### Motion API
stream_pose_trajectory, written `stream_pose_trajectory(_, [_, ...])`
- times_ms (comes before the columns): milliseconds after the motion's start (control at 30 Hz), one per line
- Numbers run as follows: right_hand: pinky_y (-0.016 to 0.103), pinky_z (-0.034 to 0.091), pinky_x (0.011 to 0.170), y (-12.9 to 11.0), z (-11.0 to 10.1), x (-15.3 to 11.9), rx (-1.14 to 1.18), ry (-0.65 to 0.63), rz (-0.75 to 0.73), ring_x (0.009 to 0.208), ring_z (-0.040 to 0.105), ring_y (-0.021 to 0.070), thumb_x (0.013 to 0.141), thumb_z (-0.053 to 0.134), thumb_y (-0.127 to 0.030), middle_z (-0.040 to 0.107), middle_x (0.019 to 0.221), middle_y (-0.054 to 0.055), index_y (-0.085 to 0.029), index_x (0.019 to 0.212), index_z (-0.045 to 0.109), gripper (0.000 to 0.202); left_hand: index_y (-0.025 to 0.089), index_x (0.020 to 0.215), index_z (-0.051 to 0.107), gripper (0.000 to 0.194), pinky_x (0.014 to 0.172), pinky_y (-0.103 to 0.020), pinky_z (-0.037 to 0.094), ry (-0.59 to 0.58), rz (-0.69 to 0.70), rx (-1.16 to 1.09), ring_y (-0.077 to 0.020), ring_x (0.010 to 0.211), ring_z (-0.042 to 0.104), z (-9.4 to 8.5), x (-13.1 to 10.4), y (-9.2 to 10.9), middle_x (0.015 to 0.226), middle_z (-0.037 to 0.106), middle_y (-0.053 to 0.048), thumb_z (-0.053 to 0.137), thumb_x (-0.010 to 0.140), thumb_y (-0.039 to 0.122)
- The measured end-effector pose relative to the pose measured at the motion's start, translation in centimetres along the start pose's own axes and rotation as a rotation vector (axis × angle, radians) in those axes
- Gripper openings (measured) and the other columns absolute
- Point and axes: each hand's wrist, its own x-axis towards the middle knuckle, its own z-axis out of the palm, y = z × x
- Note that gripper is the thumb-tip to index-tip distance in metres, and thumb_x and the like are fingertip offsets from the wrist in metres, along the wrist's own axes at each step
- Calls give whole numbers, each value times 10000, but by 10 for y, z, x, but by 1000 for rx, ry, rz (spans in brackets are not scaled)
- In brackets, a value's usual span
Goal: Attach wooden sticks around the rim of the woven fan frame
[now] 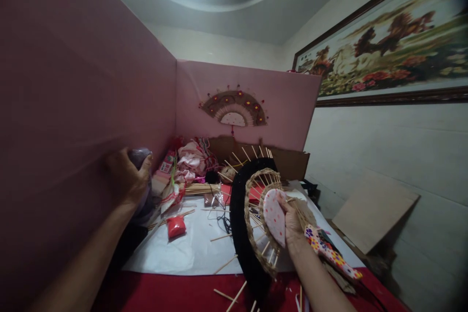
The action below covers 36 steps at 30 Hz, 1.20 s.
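Observation:
My right hand (292, 222) grips a half-made fan by its white, red-dotted half-round base (273, 214). The fan, tilted on its side above the table, has a wide black band (239, 219), a braided straw-coloured band and thin sticks poking past its edge. On the left, my left hand (133, 175) is curled around a purplish, shiny thing (142, 156) beside the pink panel; its far fingers are hidden. A small red packet (176, 226) lies on the white sheet between my arms. Loose sticks (221, 238) lie near the fan's lower edge.
A finished fan (236, 105) hangs on the pink back panel (288, 102). Below it are pink cloth (192, 158), a stick bundle (199, 188) and cardboard (292, 161). A flower-patterned glue gun (332, 253) lies right, its cord trailing over the red cloth (164, 292).

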Motion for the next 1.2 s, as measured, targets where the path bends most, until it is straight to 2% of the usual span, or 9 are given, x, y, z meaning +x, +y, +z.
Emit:
stream_pose_trajectory(233, [360, 554, 639, -1, 1, -2, 16, 44, 33, 605, 672, 219, 675, 635, -208, 702, 624, 54, -144, 847, 662, 186, 148, 1118, 422, 507, 862, -477, 349, -22, -50, 141, -343, 1060, 407, 0, -9, 2, 1092, 444, -162, 538, 720, 439])
stream_pose_trajectory(433, [373, 552, 640, -2, 7, -5, 42, 60, 82, 633, 674, 229, 702, 612, -210, 705, 645, 66, -136, 841, 662, 165, 172, 1119, 443, 461, 965, -497, 227, 1, -48, -136, -331, 1167, 323, -1, -21, 51, 1218, 401, -159, 571, 709, 341])
stream_pose_trajectory(500, [374, 551, 643, -2, 9, -5, 46, 49, 70, 639, 674, 231, 696, 616, -205, 704, 641, 63, -138, 837, 662, 163, 193, 1005, 499, 366, 915, -469, 307, -113, -296, -485, -284, 1050, 446, 11, -28, 70, 1057, 508, -104, 598, 677, 320])
stream_pose_trajectory(567, [373, 550, 646, -1, 10, -6, 40, 23, 66, 642, 674, 231, 689, 623, -214, 702, 631, 63, -137, 834, 663, 169, 198, 918, 518, 329, 841, -428, 381, -436, -667, -993, -231, 911, 530, 27, -38, 87, 922, 559, -50, 637, 627, 294])
stream_pose_trajectory(600, [370, 549, 646, 0, 10, -6, 34, 15, 68, 642, 674, 230, 686, 627, -219, 701, 625, 62, -136, 828, 664, 168, 177, 871, 535, 308, 779, -407, 422, -560, -710, -1091, -217, 830, 563, 34, -43, 95, 853, 582, -48, 645, 609, 295])
stream_pose_trajectory(767, [330, 550, 619, 5, 7, -5, 26, 29, 41, 573, 665, 200, 698, 616, -224, 696, 598, 45, -146, 740, 660, 99, 126, 849, 604, 254, 691, -336, 467, -903, -761, -1337, -206, 774, 615, 56, -69, 123, 833, 658, -104, 632, 623, 237])
stream_pose_trajectory(900, [310, 544, 578, 5, 6, -3, 21, -25, 91, 547, 656, 187, 713, 607, -242, 701, 634, 72, -118, 724, 654, 133, 132, 909, 602, 250, 641, -279, 457, -1145, -803, -1519, -170, 732, 608, 58, -84, 126, 860, 653, -99, 590, 720, 295])
stream_pose_trajectory(1067, [317, 539, 585, 3, 8, -2, 39, -67, 143, 565, 658, 192, 727, 596, -303, 700, 650, 84, -114, 739, 652, 197, 131, 846, 601, 220, 538, -231, 421, -1225, -804, -1580, -118, 590, 553, 54, -100, 116, 700, 599, -44, 584, 743, 324])
stream_pose_trajectory(1200, [302, 534, 577, 2, 7, 0, 74, -73, 148, 555, 654, 182, 728, 593, -303, 696, 642, 78, -112, 738, 644, 198, 139, 735, 589, 202, 382, -155, 232, -1256, -851, -1523, -23, 375, 311, 53, -108, 110, 465, 398, 64, 611, 722, 340])
